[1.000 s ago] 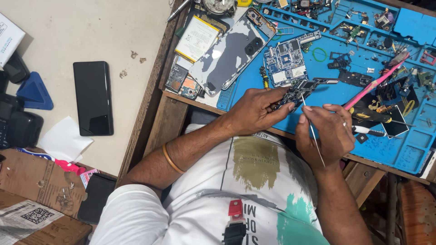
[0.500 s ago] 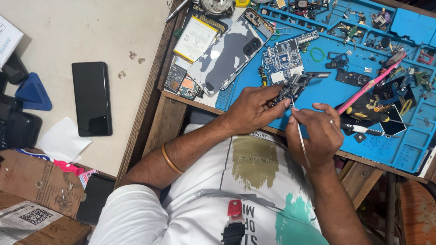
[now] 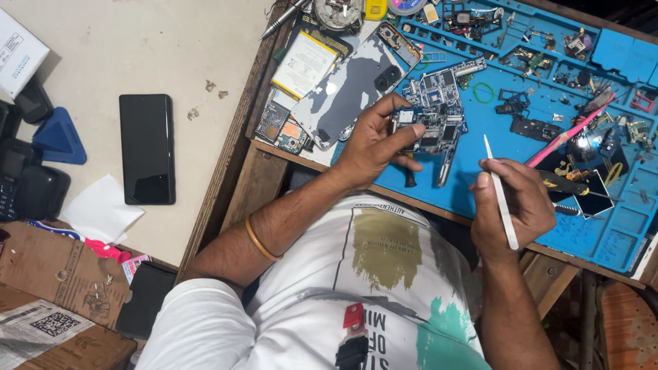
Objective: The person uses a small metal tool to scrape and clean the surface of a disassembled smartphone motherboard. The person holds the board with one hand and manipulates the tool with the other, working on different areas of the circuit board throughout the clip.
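My left hand [image 3: 373,140] grips a small phone circuit board [image 3: 426,130] by its edge, holding it just over the blue repair mat [image 3: 493,164]. A second, larger blue circuit board [image 3: 439,85] lies on the mat behind it. My right hand [image 3: 514,205] holds a thin white pry tool [image 3: 500,195], its tip pointing up and away from the board, a short way right of it. An opened phone back shell [image 3: 346,89] and a white battery [image 3: 305,63] lie left of my left hand.
A black phone [image 3: 146,149] lies face up on the pale floor at left, next to a blue triangular pick [image 3: 58,137] and white paper [image 3: 103,209]. A pink-handled tool [image 3: 565,133], screws and small parts fill the mat's compartments. Cardboard [image 3: 58,288] sits lower left.
My left hand lifted the small board and turned it toward me. My right hand pulled the white tool back to the right, away from the board. The view is now closer.
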